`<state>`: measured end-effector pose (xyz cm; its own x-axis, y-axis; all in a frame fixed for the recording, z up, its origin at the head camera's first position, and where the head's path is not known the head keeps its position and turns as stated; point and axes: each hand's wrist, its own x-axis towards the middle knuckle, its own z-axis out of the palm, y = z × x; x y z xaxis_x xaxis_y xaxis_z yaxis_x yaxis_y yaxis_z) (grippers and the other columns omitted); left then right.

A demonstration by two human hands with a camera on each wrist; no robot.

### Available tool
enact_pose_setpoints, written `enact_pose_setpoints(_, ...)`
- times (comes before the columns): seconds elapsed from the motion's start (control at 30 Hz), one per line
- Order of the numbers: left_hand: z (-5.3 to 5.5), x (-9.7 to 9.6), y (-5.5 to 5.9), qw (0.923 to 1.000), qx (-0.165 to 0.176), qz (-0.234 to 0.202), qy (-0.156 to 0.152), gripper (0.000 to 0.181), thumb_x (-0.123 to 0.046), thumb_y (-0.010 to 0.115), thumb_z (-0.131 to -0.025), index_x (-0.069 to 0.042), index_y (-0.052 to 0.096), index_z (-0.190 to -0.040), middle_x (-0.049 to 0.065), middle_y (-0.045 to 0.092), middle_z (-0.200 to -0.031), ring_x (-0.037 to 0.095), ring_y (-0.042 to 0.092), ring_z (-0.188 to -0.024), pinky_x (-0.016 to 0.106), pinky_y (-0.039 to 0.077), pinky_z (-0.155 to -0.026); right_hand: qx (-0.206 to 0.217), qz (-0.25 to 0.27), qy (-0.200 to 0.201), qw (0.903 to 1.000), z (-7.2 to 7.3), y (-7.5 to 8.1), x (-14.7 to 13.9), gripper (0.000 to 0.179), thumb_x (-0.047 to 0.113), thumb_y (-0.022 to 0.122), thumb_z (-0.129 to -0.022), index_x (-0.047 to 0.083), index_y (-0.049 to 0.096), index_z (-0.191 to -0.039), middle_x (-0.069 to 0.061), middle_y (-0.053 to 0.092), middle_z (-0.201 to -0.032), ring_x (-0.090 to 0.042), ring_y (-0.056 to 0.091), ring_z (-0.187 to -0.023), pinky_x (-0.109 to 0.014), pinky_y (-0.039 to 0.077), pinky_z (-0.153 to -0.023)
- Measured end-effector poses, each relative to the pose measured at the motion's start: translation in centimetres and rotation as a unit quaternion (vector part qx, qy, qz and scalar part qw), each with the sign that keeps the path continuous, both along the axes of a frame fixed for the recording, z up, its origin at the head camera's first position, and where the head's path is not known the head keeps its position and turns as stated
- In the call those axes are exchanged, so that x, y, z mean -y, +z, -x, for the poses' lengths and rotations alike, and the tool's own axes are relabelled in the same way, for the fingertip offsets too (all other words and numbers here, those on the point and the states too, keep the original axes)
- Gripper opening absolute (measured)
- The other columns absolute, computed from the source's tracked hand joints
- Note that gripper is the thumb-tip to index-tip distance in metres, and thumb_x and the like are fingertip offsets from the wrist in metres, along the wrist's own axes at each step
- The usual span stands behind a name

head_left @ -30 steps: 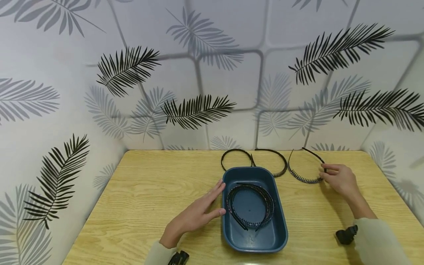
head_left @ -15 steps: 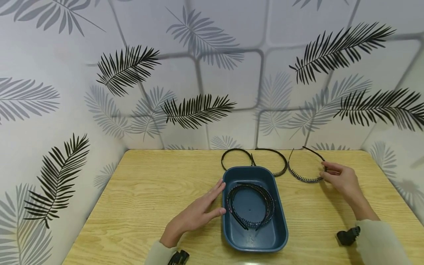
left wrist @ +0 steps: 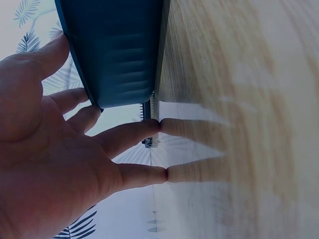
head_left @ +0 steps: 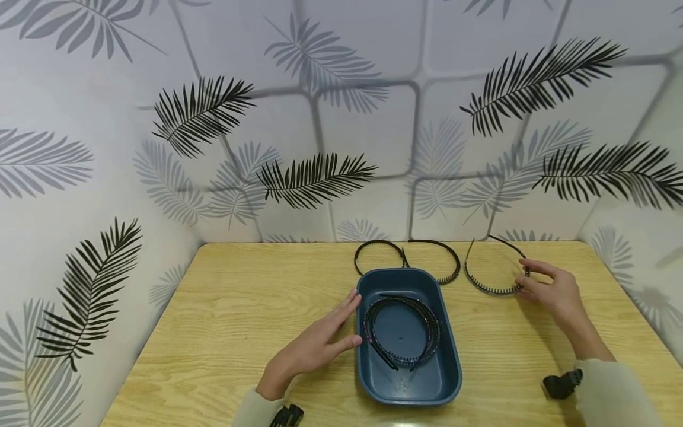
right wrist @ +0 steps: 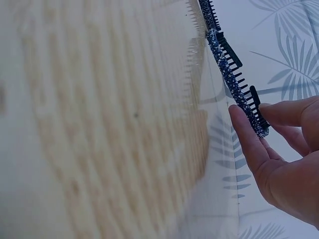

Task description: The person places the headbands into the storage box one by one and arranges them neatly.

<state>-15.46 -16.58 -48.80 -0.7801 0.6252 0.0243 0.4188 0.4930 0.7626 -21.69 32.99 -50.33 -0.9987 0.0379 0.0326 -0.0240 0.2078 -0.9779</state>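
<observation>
My right hand (head_left: 555,296) pinches the right side of a dark toothed headband (head_left: 493,291) between thumb and fingers. In the right wrist view this headband (right wrist: 227,69) has a glittery outer face and black comb teeth, and its held part is off the wood. A blue plastic basin (head_left: 421,388) stands in the middle, with several dark headbands (head_left: 434,344) piled in it. Straight, spread fingers of my left hand (head_left: 315,347) touch the basin's left rim. In the left wrist view, two fingertips of the left hand (left wrist: 75,154) meet the tabletop beside the basin's ribbed wall (left wrist: 119,55).
Two more headbands lie behind the basin, a thin black one (head_left: 380,241) and a toothed one (head_left: 455,264). The wooden table (head_left: 229,332) ends at a leaf-patterned wall covering (head_left: 363,130). Black wrist cameras (head_left: 561,384) sit at both sleeves.
My right hand has shifted slightly to the right with the pinched headband, whose right side has lifted a little. The left hand stays at the basin's rim, and the head view has shifted slightly.
</observation>
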Motion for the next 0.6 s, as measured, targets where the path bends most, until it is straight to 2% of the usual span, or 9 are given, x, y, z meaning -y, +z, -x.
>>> enact_pose_setpoints(0.13,0.0,0.0,-0.1,1.0000,-0.002,-0.002,0.000,0.077,-0.042,0.055,-0.107,-0.018,0.013,-0.167,-0.004,0.003,-0.172,0.014,0.007,-0.155,0.050,0.020,-0.124,-0.003,0.039,0.001,0.9992,-0.4,-0.3,-0.1,0.037,0.006,0.067,-0.100,0.019,0.065,-0.134,0.004,0.050,-0.126,-0.007,0.074,-0.086,-0.027,0.061,-0.075)
enact_pose_setpoints(0.2,0.0,0.0,-0.1,1.0000,-0.004,-0.003,0.000,0.077,-0.041,0.055,-0.107,-0.017,0.013,-0.167,-0.004,0.004,-0.172,0.015,0.008,-0.156,0.051,0.020,-0.123,-0.002,0.055,0.000,0.9985,-0.6,-0.4,-0.2,0.038,0.005,0.067,-0.100,0.019,0.065,-0.135,0.010,0.051,-0.123,-0.006,0.073,-0.087,-0.027,0.061,-0.075)
enact_pose_setpoints(0.4,0.1,0.1,-0.3,1.0000,-0.006,-0.003,-0.004,0.077,-0.042,0.055,-0.107,-0.017,0.013,-0.167,-0.005,0.003,-0.172,0.014,0.008,-0.156,0.050,0.021,-0.123,-0.001,0.106,-0.008,0.9944,-1.0,-0.6,-0.1,0.040,0.001,0.068,-0.098,0.020,0.065,-0.133,0.011,0.054,-0.118,-0.009,0.075,-0.086,-0.029,0.061,-0.074)
enact_pose_setpoints(0.6,0.2,0.1,-0.5,0.9999,-0.010,0.000,-0.005,0.077,-0.041,0.055,-0.107,-0.017,0.013,-0.167,-0.005,0.003,-0.172,0.013,0.007,-0.155,0.050,0.021,-0.123,-0.006,0.113,-0.015,0.9934,-1.2,-0.5,-0.1,0.043,0.001,0.070,-0.097,0.015,0.064,-0.136,0.005,0.063,-0.111,-0.011,0.075,-0.084,-0.029,0.061,-0.073)
